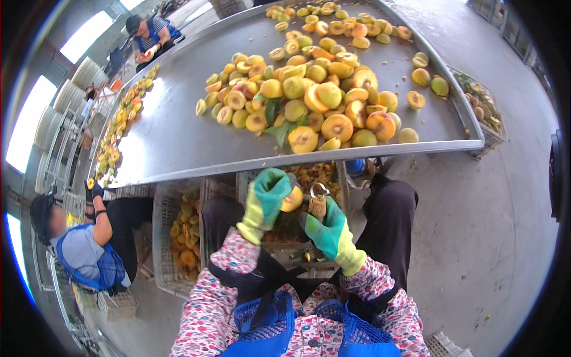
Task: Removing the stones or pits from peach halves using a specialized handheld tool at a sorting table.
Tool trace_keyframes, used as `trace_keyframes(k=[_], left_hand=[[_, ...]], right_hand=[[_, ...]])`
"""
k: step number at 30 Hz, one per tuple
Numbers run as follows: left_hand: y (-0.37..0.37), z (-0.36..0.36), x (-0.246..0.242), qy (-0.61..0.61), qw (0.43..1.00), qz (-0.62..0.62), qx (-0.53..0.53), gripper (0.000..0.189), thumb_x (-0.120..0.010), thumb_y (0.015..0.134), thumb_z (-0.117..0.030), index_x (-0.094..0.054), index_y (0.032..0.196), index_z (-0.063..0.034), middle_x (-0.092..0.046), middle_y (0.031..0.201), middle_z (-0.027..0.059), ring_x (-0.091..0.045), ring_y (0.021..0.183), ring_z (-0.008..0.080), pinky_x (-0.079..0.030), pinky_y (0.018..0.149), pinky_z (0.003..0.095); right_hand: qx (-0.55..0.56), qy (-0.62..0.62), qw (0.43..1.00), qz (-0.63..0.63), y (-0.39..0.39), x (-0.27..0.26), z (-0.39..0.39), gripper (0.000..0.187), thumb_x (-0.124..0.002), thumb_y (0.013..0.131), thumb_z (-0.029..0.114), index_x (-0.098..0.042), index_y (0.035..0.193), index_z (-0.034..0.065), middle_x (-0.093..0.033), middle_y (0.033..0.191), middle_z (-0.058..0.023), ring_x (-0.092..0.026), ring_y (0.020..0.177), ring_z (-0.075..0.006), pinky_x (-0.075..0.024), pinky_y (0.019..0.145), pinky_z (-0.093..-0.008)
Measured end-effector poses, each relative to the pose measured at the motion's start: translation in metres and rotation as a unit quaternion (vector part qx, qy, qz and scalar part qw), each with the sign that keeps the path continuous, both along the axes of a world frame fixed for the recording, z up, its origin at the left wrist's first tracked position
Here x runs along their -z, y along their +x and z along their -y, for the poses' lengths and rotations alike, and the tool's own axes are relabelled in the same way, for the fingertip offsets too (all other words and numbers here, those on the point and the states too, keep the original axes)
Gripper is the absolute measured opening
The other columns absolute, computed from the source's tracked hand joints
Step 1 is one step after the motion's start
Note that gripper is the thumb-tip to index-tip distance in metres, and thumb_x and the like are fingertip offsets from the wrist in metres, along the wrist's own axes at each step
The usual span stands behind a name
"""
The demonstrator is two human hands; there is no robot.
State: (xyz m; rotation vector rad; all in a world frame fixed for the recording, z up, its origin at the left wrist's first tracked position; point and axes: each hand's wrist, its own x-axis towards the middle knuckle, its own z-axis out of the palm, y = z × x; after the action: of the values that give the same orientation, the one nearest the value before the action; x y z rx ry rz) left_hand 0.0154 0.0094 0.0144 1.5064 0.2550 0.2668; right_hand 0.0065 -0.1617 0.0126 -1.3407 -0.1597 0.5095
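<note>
Both my hands wear green-and-yellow gloves and meet over a crate beyond the near edge of a metal table [187, 156]. My left hand [267, 196] grips a halved yellow peach [292, 199], its side turned to the right. In my right hand [328, 227] is a pitting tool with a brown, wrapped-looking handle [317, 206] and a metal loop [319, 189] on top. The loop is just right of the fruit, apart from it. A large heap of peaches [303, 98], many of them halved with reddish centres, lies on the table, with some green leaves [282, 132] at its near side.
Below the table, a crate [341, 187] holds fruit pieces; a plastic crate [160, 241] of peach halves stands left. Another filled crate [479, 105] is beyond the table's right rim. One person [89, 254] sits at the left, another [154, 38] at the far left corner.
</note>
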Motion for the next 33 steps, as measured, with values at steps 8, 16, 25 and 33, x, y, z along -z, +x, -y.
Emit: trace_keyframes(k=[8,16,25,33], left_hand=[[-0.023,0.052,0.027,-0.141,0.989,0.026,-0.044,0.054,-0.036,0.098,-0.047,-0.057,0.108,0.0017,-0.063,0.094,0.0094,-0.061,0.082,0.0177,-0.051,0.075,0.0305],[-0.032,0.029,0.030,-0.132,0.990,-0.030,0.025,0.051,-0.030,0.100,-0.043,-0.057,0.107,0.0003,-0.064,0.102,0.0143,-0.061,0.090,0.0210,-0.048,0.085,0.0318],[-0.037,0.036,0.037,-0.158,0.985,-0.073,0.008,0.049,-0.039,0.097,-0.044,-0.058,0.103,0.0003,-0.065,0.089,0.0111,-0.063,0.080,0.0202,-0.052,0.075,0.0318],[-0.040,0.029,0.054,-0.129,0.968,-0.217,0.006,0.051,-0.045,0.093,-0.049,-0.061,0.091,0.0002,-0.065,0.081,0.0091,-0.063,0.073,0.0199,-0.052,0.067,0.0291]], right_hand=[[0.008,0.057,0.995,-0.083,-0.014,0.048,-0.021,0.026,-0.061,0.085,0.010,-0.051,0.107,0.0041,-0.061,0.092,-0.0046,-0.059,0.077,-0.0137,-0.0490,0.067,-0.0293],[-0.062,-0.324,0.887,0.323,-0.014,0.030,-0.006,0.034,-0.064,0.079,0.018,-0.048,0.106,0.0044,-0.063,0.083,-0.0221,-0.061,0.076,-0.0422,-0.0471,0.062,-0.0485],[-0.161,-0.352,0.854,0.346,-0.019,0.040,0.000,0.037,-0.063,0.075,0.016,-0.046,0.105,0.0021,-0.062,0.079,-0.0197,-0.063,0.069,-0.0368,-0.0488,0.060,-0.0450],[-0.228,-0.334,0.885,0.229,-0.019,0.034,0.009,0.028,-0.063,0.077,0.016,-0.048,0.096,0.0025,-0.062,0.077,-0.0192,-0.062,0.070,-0.0381,-0.0486,0.060,-0.0453]])
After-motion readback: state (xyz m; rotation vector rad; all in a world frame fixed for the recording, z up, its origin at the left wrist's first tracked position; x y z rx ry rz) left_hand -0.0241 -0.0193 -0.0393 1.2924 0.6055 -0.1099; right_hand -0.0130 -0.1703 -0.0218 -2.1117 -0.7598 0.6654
